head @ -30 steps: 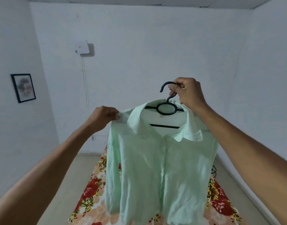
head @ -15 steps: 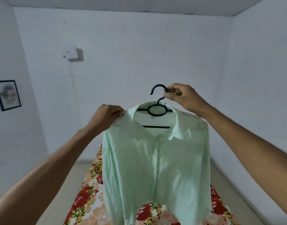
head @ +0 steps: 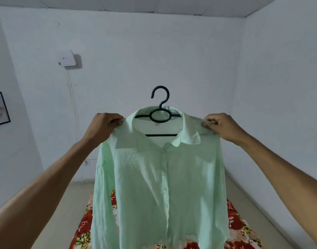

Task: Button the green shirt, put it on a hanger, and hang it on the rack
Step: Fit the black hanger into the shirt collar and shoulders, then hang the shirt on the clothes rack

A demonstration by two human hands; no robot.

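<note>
Left hand [head: 104, 126] and right hand [head: 220, 126] each pinch a shoulder of the pale green button-front cotton shirt [head: 154, 186]. They hold it up and spread, seemingly to square it on the black plastic hanger [head: 160, 105] inside its collar, above a red floral bedsheet [head: 235, 221].

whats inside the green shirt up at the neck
A black hanger: its hook, ring and lower bar show at the open collar of the green shirt. Its arms are hidden under the fabric that the left hand and right hand pinch.
</note>
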